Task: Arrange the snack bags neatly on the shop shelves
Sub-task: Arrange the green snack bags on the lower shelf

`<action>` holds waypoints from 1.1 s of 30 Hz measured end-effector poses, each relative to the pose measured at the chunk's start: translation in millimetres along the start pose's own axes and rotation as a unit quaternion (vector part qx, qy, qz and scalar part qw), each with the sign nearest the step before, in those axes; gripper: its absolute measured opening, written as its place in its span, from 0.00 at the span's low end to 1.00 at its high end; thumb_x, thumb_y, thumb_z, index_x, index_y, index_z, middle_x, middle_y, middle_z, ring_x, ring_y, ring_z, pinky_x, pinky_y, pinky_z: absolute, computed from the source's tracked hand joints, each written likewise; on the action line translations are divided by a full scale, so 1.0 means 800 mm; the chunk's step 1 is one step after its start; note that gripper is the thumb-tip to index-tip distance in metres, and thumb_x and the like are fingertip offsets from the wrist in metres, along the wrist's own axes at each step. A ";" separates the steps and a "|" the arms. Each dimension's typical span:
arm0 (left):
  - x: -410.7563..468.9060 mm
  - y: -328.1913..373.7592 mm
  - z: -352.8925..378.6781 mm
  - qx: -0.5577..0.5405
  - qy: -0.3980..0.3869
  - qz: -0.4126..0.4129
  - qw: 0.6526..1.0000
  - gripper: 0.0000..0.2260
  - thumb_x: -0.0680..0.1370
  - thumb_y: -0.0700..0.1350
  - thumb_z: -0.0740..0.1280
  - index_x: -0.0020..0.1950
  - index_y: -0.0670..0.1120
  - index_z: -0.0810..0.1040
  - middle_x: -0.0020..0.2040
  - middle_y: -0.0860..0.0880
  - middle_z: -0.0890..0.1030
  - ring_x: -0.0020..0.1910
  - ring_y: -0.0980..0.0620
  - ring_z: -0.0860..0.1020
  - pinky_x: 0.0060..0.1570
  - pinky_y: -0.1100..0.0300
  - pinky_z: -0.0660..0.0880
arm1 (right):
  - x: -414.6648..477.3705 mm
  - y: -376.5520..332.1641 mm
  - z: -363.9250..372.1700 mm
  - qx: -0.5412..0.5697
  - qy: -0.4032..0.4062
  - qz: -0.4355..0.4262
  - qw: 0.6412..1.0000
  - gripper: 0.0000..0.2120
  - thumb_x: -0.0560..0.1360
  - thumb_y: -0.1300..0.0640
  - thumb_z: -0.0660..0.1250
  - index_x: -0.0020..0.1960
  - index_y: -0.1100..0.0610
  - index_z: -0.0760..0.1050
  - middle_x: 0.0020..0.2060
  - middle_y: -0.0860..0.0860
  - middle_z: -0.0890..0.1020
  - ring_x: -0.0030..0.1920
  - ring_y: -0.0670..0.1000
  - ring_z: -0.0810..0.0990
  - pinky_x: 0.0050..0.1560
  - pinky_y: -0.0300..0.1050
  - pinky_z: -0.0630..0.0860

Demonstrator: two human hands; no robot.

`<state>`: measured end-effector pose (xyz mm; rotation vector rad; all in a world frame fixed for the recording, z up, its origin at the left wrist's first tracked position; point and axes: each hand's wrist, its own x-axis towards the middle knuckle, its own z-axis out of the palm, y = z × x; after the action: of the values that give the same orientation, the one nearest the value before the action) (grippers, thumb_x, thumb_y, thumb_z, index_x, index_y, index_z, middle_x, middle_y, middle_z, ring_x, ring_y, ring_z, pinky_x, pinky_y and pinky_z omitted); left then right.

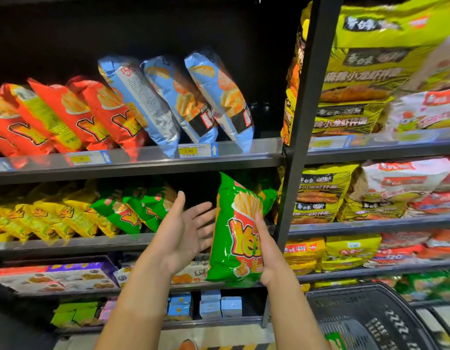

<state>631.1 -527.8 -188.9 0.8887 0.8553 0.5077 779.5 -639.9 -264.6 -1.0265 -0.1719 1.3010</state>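
My right hand (268,251) grips a green snack bag (231,231) with a fries picture, holding it upright in front of the second shelf (67,245). My left hand (184,231) is open, palm turned toward the bag, fingers spread just left of it and not touching. On that shelf lean other green bags (133,208) and yellow bags (49,221). The shelf above (143,162) carries red bags (75,114) and light blue bags (183,97), all tilted left.
A black upright post (302,122) splits the rack; right of it lie stacked yellow-green and white noodle packs (370,97). Lower shelves hold boxes (54,276) and small blue cartons (208,304). A black shopping basket (365,319) sits at the bottom right.
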 end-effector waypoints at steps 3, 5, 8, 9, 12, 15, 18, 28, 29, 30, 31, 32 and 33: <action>-0.006 0.010 0.009 -0.004 -0.001 -0.001 1.000 0.35 0.83 0.69 0.52 0.77 0.44 0.72 0.65 0.43 0.85 0.66 0.40 0.82 0.68 0.39 0.75 | -0.001 -0.006 -0.004 -0.002 0.001 -0.011 1.000 0.32 0.71 0.33 0.67 0.66 0.54 0.80 0.56 0.59 0.88 0.52 0.59 0.89 0.54 0.57 0.82; -0.010 0.013 0.015 0.035 -0.019 0.004 0.999 0.33 0.83 0.68 0.54 0.77 0.45 0.72 0.68 0.44 0.83 0.67 0.41 0.81 0.70 0.39 0.74 | -0.002 -0.009 -0.004 -0.028 -0.001 -0.022 0.999 0.32 0.72 0.33 0.67 0.67 0.53 0.79 0.56 0.58 0.88 0.54 0.59 0.88 0.57 0.59 0.82; -0.019 0.011 0.031 0.141 -0.039 0.022 0.989 0.28 0.83 0.67 0.57 0.73 0.50 0.77 0.67 0.48 0.84 0.64 0.46 0.84 0.70 0.43 0.74 | -0.002 -0.013 0.004 -0.093 -0.003 -0.040 0.995 0.33 0.73 0.34 0.70 0.70 0.52 0.76 0.57 0.56 0.88 0.58 0.57 0.87 0.65 0.62 0.80; -0.019 0.007 0.035 0.170 -0.040 0.031 0.984 0.27 0.82 0.68 0.59 0.71 0.52 0.79 0.63 0.49 0.86 0.60 0.47 0.85 0.68 0.44 0.77 | -0.002 -0.015 0.008 -0.118 -0.003 -0.049 0.992 0.32 0.74 0.34 0.70 0.71 0.50 0.76 0.57 0.54 0.88 0.58 0.56 0.87 0.64 0.60 0.81; -0.005 -0.013 0.033 0.221 0.021 0.045 0.974 0.38 0.71 0.77 0.68 0.73 0.55 0.75 0.60 0.49 0.87 0.55 0.47 0.87 0.60 0.43 0.82 | -0.011 -0.026 0.021 -0.167 -0.022 -0.058 0.984 0.27 0.79 0.32 0.63 0.70 0.48 0.77 0.56 0.51 0.88 0.57 0.52 0.88 0.63 0.55 0.82; -0.002 -0.023 0.025 0.195 0.057 0.038 0.978 0.36 0.71 0.76 0.69 0.71 0.55 0.75 0.58 0.49 0.87 0.53 0.46 0.88 0.58 0.41 0.83 | -0.018 -0.038 0.019 -0.174 -0.028 -0.049 0.983 0.28 0.82 0.30 0.53 0.67 0.45 0.79 0.56 0.51 0.88 0.58 0.52 0.87 0.64 0.57 0.81; -0.012 -0.025 0.025 0.147 0.041 -0.007 0.988 0.28 0.77 0.72 0.65 0.65 0.53 0.83 0.55 0.45 0.89 0.53 0.43 0.88 0.61 0.41 0.81 | -0.022 -0.048 0.007 -0.163 -0.036 -0.043 0.985 0.34 0.79 0.26 0.51 0.68 0.50 0.78 0.56 0.59 0.87 0.57 0.61 0.87 0.62 0.63 0.82; -0.010 -0.032 0.043 0.162 0.031 0.033 0.986 0.25 0.79 0.69 0.65 0.63 0.50 0.83 0.52 0.44 0.89 0.51 0.42 0.88 0.61 0.40 0.81 | -0.038 -0.059 -0.008 -0.257 -0.044 -0.045 0.964 0.25 0.74 0.21 0.56 0.58 0.34 0.79 0.59 0.46 0.85 0.62 0.48 0.82 0.69 0.61 0.75; -0.008 -0.033 0.046 0.177 0.031 0.048 0.983 0.25 0.79 0.68 0.65 0.63 0.50 0.82 0.52 0.45 0.89 0.51 0.43 0.88 0.60 0.40 0.82 | -0.040 -0.059 -0.009 -0.281 -0.046 -0.051 0.957 0.26 0.72 0.20 0.60 0.61 0.33 0.79 0.61 0.42 0.84 0.64 0.46 0.80 0.71 0.58 0.74; -0.007 -0.034 0.050 0.192 0.035 0.064 0.979 0.24 0.79 0.67 0.66 0.63 0.51 0.81 0.52 0.46 0.89 0.50 0.44 0.89 0.59 0.41 0.82 | -0.040 -0.058 -0.011 -0.299 -0.042 -0.058 0.951 0.31 0.70 0.21 0.64 0.67 0.36 0.77 0.63 0.41 0.83 0.66 0.46 0.80 0.71 0.57 0.74; -0.006 -0.035 0.053 0.209 0.039 0.084 0.974 0.24 0.78 0.67 0.67 0.64 0.51 0.80 0.52 0.47 0.89 0.50 0.46 0.89 0.57 0.42 0.83 | -0.041 -0.059 -0.012 -0.312 -0.035 -0.071 0.947 0.33 0.71 0.24 0.69 0.70 0.39 0.75 0.64 0.42 0.83 0.66 0.47 0.82 0.69 0.56 0.76; -0.006 -0.035 0.055 0.223 0.043 0.103 0.968 0.25 0.76 0.68 0.68 0.64 0.52 0.79 0.53 0.49 0.89 0.50 0.49 0.89 0.55 0.45 0.84 | -0.042 -0.059 -0.012 -0.315 -0.034 -0.089 0.944 0.29 0.73 0.30 0.73 0.70 0.41 0.75 0.63 0.43 0.85 0.63 0.47 0.84 0.66 0.54 0.79; -0.005 -0.036 0.057 0.235 0.044 0.120 0.964 0.26 0.74 0.68 0.68 0.65 0.53 0.77 0.54 0.50 0.88 0.49 0.51 0.88 0.52 0.48 0.84 | -0.044 -0.059 -0.012 -0.310 -0.037 -0.109 0.944 0.23 0.76 0.38 0.75 0.67 0.42 0.75 0.61 0.45 0.86 0.60 0.47 0.86 0.63 0.51 0.82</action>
<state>667.2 -567.2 -195.3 1.4268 0.9735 0.5675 807.8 -670.7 -222.0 -1.4386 -0.7693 1.0997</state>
